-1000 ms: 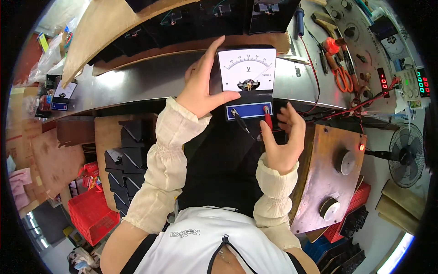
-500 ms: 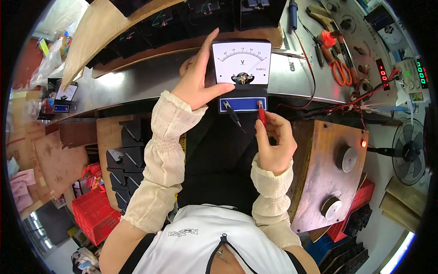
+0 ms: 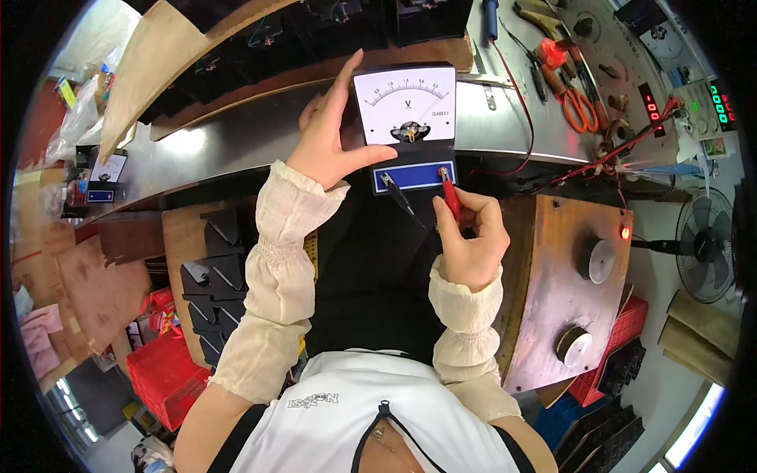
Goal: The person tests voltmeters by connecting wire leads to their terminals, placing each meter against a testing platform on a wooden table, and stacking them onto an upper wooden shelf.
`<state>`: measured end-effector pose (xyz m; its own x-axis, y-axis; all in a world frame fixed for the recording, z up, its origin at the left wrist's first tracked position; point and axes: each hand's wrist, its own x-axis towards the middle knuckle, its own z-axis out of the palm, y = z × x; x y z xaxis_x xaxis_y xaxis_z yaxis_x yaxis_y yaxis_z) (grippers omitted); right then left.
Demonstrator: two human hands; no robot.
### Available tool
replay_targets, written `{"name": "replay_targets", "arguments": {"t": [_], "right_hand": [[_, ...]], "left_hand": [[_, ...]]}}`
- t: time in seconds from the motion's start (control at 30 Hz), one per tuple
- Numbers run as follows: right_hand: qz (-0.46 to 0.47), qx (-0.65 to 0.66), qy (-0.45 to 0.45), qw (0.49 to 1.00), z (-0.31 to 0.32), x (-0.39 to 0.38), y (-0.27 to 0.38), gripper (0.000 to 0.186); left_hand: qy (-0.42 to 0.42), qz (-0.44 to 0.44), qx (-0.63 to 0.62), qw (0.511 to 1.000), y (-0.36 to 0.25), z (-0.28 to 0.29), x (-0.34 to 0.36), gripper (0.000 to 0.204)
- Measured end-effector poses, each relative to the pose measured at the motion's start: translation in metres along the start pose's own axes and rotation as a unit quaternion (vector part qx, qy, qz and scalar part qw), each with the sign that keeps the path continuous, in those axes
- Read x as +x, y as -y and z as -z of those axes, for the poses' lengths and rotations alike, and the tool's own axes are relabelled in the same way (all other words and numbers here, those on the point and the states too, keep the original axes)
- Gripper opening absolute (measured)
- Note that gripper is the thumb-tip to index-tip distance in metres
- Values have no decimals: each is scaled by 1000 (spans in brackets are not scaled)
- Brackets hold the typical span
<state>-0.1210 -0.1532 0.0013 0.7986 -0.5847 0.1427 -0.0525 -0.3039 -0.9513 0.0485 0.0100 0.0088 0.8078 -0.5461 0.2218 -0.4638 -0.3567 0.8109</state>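
My left hand (image 3: 325, 140) grips the left side of an analog voltmeter (image 3: 406, 102), its thumb lying across the front below the white dial and its fingers along the side. The meter has a black case, a small exposed movement under the scale, and a blue panel (image 3: 414, 176) at its lower end. With thumb and fingertips my right hand (image 3: 475, 240) pinches a red alligator clip (image 3: 451, 197), whose tip is at the panel's right terminal. A black alligator clip (image 3: 400, 195) hangs from the left terminal, its wire trailing toward my right hand.
Behind the meter runs a metal bench (image 3: 236, 146) below a wooden shelf of black meter cases. Orange-handled scissors (image 3: 579, 110) and other tools lie at right, near a power supply (image 3: 714, 114). A metal-topped box with two knobs (image 3: 564, 292) stands right; stacked black cases (image 3: 211, 296) stand left.
The meter and both hands appear slightly further left in the view, and the meter is a little more tilted. My right hand keeps its pinch on the red clip.
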Motion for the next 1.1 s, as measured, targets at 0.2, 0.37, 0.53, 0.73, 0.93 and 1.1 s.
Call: {"name": "replay_targets", "arguments": {"t": [0.2,0.37,0.53,0.73,0.93,1.1], "right_hand": [[-42,8,-8,999,1,3,1,20],[20,5,-21,1000,3,5,-8,16],[31,164,-47,985,24,-3,-26,12],[130,-32,163,977,4,-7,0,18],[216,-24,286,933,-42,-32,9,17],[71,-109,291,948,-31,-20,-16,17]], "left_hand": [[-16,-44,19,999,-6,0,2,118],[-30,-26,27,999,-5,-6,-5,118],[-150,-63,78,984,1,-16,-16,104],[-325,-29,53,944,-23,-14,-67,82],[-501,116,383,768,-3,93,-173,82],[-454,335,548,618,95,209,-283,83]]}}
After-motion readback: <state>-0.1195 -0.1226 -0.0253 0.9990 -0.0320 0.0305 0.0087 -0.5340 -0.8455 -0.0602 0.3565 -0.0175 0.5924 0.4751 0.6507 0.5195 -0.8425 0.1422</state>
